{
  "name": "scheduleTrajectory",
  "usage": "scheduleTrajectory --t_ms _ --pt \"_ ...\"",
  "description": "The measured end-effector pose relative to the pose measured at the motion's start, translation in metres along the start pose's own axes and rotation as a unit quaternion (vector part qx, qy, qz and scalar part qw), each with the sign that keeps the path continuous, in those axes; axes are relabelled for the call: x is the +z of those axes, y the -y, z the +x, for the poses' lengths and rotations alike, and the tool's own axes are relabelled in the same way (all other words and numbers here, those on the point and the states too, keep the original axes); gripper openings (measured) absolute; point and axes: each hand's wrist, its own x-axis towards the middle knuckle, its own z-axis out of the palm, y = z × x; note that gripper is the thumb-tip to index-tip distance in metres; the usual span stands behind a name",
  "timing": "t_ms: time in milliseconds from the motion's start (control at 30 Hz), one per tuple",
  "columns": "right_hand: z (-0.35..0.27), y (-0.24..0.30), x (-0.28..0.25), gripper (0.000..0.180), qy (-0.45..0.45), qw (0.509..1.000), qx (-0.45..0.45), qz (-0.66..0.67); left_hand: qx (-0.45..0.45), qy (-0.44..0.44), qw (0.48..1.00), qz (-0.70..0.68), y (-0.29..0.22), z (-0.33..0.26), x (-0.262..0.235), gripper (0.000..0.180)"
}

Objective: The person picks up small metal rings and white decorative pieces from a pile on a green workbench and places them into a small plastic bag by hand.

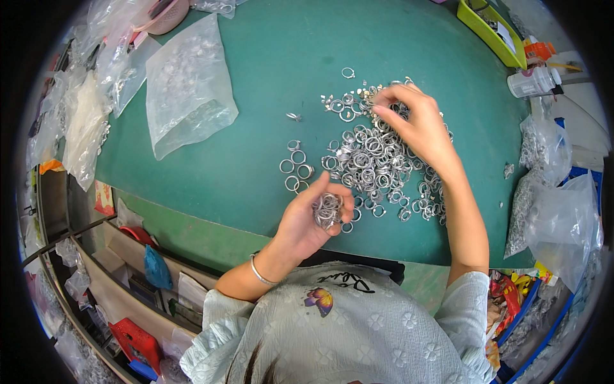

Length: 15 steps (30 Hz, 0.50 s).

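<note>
Green matting covers the table [256,77] in front of you, seen from your head camera, with clear plastic bags [188,83] lying on its left part and more bags [556,217] bulging at the right edge. A lime tray [489,32] and a white bottle [534,82] sit at the far right. Spread across the middle is a heap of small silver rings [377,160], shiny and tangled, with a few loose ones [295,168] just beside it. Your left hand [307,224] is curled, fingers closed around a bunch of rings [327,211] near the heap's near edge. Your right hand [416,125] reaches over the heap, fingertips pinching among the rings at its far side.
</note>
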Motion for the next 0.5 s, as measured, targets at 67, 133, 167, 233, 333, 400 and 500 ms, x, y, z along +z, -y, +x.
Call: scheduleTrajectory --t_ms 67,133,167,233,333,400,500 --pt "0.018 0.003 0.021 0.019 -0.015 0.998 -0.063 -0.024 0.001 0.026 1.000 0.008 0.001 0.000 -0.001 0.031" --pt "0.032 0.010 0.046 0.022 -0.020 0.989 -0.146 -0.029 0.011 0.048 0.999 0.021 0.001 -0.001 0.002 0.030" --pt "0.036 0.014 0.058 0.023 -0.009 0.986 -0.164 -0.038 0.014 0.053 0.998 0.024 0.002 -0.001 0.001 0.030" --pt "0.043 0.023 0.081 0.024 0.016 0.978 -0.200 -0.056 0.021 0.062 0.997 0.028 0.003 0.000 -0.003 0.029" --pt "0.045 0.031 0.098 0.024 0.073 0.970 -0.202 -0.111 0.021 0.074 0.997 0.026 0.001 0.000 -0.003 0.029" --pt "0.042 0.030 0.095 0.023 0.070 0.970 -0.215 -0.087 0.030 0.070 0.997 0.025 0.000 -0.001 -0.003 0.030" --pt "0.022 0.038 0.070 0.022 0.107 0.985 -0.131 0.045 0.061 0.026 0.998 0.017 0.001 -0.004 -0.005 0.032"
